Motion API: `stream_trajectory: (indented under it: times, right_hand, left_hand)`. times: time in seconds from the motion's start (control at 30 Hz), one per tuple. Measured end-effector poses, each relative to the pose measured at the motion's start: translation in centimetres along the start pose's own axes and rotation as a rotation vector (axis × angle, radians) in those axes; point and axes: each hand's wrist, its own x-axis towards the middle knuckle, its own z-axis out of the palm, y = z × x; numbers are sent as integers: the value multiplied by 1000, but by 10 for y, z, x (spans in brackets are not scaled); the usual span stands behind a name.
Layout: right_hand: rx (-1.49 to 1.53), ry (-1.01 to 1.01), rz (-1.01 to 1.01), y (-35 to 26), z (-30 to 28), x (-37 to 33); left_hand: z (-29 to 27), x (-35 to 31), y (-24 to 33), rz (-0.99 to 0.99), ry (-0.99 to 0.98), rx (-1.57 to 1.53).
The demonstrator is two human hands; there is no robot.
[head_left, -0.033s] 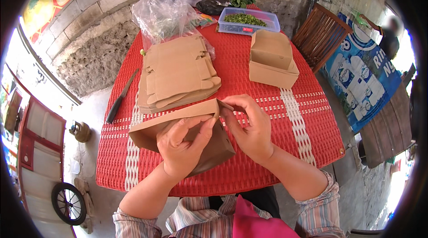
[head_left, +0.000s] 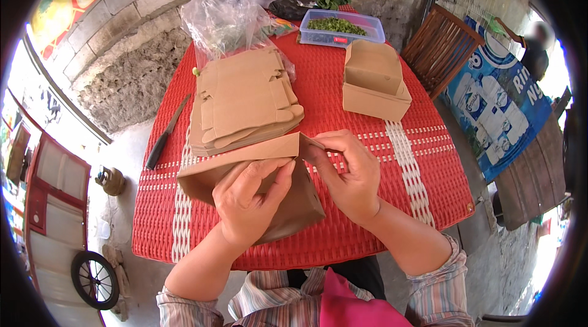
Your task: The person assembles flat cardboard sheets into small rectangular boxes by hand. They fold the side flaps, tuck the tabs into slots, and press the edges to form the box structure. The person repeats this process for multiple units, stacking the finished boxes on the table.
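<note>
Above the near part of the table I hold a partly folded brown cardboard box (head_left: 297,204), tilted, with its rim facing up. My left hand (head_left: 250,198) is closed on the upper side wall, thumb and fingers pinching it near the corner. At that same corner my right hand (head_left: 349,177) pinches a small flap between thumb and fingers. Just beyond the box lies a stack of flat brown cardboard box blanks (head_left: 242,97). To the right stands a folded cardboard box (head_left: 375,97) with its lid raised.
A red woven table (head_left: 331,186) with white bands bears everything. Left lies a dark-handled knife (head_left: 160,146). At the back are a clear plastic bag (head_left: 223,20) and a clear tub (head_left: 327,39) of chopped greens. A wooden chair (head_left: 438,51) stands at the right edge.
My right hand has shifted slightly to the right, drawing the small flap outward from the corner. The left hand has barely moved.
</note>
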Motion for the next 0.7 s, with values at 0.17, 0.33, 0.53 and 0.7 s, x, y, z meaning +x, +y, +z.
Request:
stream_trajectory:
  times: [0.17, 0.33, 0.53, 0.7]
  right_hand:
    - [-76, 64, -98, -11, -8, 4]
    - [-7, 24, -17, -16, -10, 4]
    - [120, -8, 97, -12, -13, 4]
    - [176, -17, 136, -11, -14, 3]
  left_hand:
    - [-1, 1, 0, -99, -9, 23]
    - [5, -10, 4, -360, -52, -161]
    - [10, -14, 6, -579, -81, -376]
    - [14, -18, 1, -577, -114, -461]
